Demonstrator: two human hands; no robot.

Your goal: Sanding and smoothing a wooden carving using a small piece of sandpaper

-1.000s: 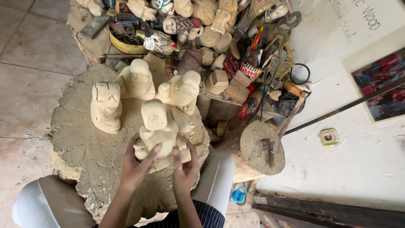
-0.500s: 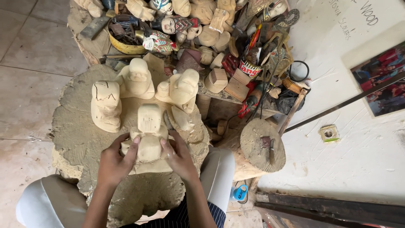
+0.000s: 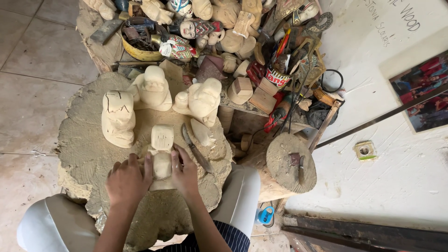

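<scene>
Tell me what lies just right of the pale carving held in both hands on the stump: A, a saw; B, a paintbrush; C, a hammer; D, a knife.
D: a knife with a dark blade lies on the stump beside the unpainted carving, which the left hand and right hand grip from both sides.

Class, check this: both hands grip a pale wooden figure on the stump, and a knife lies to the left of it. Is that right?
Not quite. In the head view the left hand and right hand do grip the figure on the stump, but the knife lies to its right.
</scene>
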